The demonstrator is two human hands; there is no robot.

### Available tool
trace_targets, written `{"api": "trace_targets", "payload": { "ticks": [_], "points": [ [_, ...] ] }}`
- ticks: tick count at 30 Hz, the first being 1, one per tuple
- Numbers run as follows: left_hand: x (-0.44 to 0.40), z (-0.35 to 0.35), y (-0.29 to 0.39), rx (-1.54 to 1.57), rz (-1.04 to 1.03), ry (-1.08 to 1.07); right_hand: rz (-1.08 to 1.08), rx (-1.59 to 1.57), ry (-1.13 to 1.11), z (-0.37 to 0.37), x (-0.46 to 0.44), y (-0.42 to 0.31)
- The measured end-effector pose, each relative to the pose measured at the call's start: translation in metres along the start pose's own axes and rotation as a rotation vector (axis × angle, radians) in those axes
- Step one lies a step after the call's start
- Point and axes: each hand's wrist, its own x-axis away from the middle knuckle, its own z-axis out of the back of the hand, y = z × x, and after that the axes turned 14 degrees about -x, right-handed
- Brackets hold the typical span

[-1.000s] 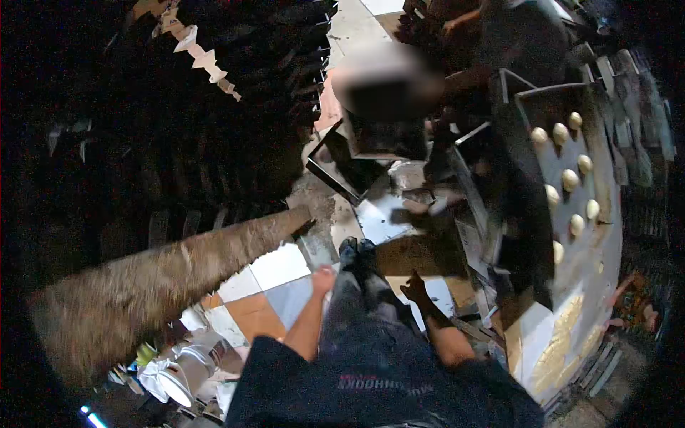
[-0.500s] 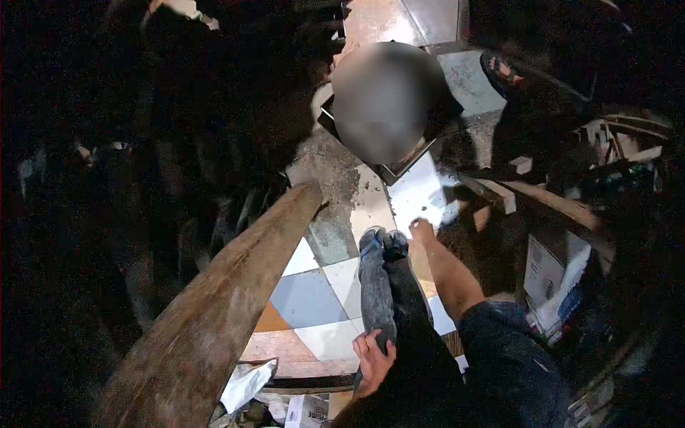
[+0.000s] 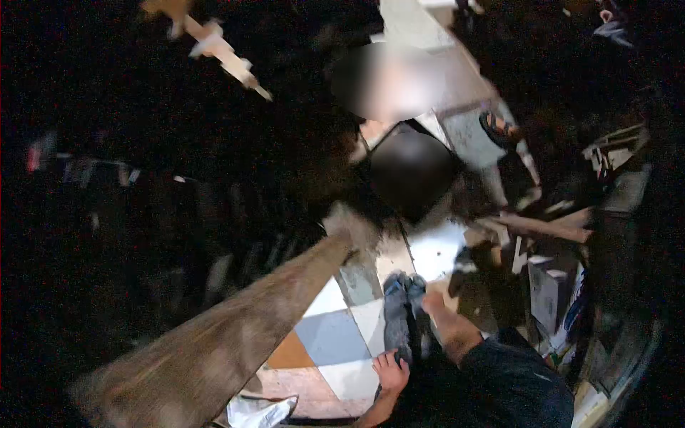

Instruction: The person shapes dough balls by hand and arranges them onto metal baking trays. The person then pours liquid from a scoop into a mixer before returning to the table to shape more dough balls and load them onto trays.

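My left hand rests against my trouser leg at the bottom centre, fingers apart and nothing seen in it. Beside my shoes, my right hand hangs near my right leg; its fingers are blurred, and nothing can be made out in it. A long brown wooden beam slants up from the lower left toward the floor ahead of my feet. Ahead of my shoes stands a dark square box or frame, partly blurred.
Multicoloured floor tiles lie around my feet. White plastic is at the bottom left. Wood pieces and a white carton are on the right. Another person's sandalled foot stands at upper right.
The view has swung off the tray of round dough pieces on the right. My left hand has come down onto my leg. Another person's foot has come into view.
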Motion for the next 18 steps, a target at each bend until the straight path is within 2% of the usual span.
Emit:
{"api": "trace_targets", "payload": {
  "ticks": [2, 3, 4, 5, 7, 9, 10, 13, 14, 16, 17, 18],
  "points": [
    [0.009, 0.002, -0.017, -0.049, -0.053, 0.008, -0.402, -0.480, -0.031, 0.122, 0.038, -0.108],
    [0.017, 0.000, -0.031, -0.037, -0.112, 0.045, -0.602, -0.466, -0.068, 0.150, 0.048, -0.139],
    [0.025, -0.002, -0.043, -0.074, -0.106, 0.091, -0.475, -0.385, -0.013, 0.180, 0.059, -0.163],
    [0.030, -0.003, -0.054, -0.107, -0.094, 0.138, -0.351, -0.341, 0.095, 0.145, 0.050, -0.153],
    [0.044, 0.006, -0.061, -0.124, -0.128, 0.686, -0.088, -0.423, 0.021, 0.219, 0.065, -0.172],
    [0.050, 0.029, -0.085, -0.096, -0.030, 0.575, 0.008, -0.778, 0.324, 0.270, 0.085, -0.192],
    [0.036, 0.052, -0.096, -0.071, 0.061, 0.445, 0.043, -0.751, 0.338, 0.299, 0.082, -0.201],
    [0.015, 0.095, -0.127, 0.009, 0.264, 0.056, -0.137, -0.799, 0.388, 0.341, 0.086, -0.193],
    [0.012, 0.105, -0.133, 0.017, 0.255, 0.082, -0.074, -0.708, 0.461, 0.352, 0.092, -0.188],
    [0.005, 0.129, -0.140, 0.147, 0.461, 0.283, -0.010, -0.616, 0.560, 0.365, 0.104, -0.186],
    [-0.004, 0.145, -0.137, 0.156, 0.439, 0.296, -0.087, -0.661, 0.543, 0.367, 0.109, -0.185],
    [-0.013, 0.166, -0.131, 0.292, 0.326, 0.546, -0.165, -0.710, 0.523, 0.361, 0.111, -0.175]
  ]
}}
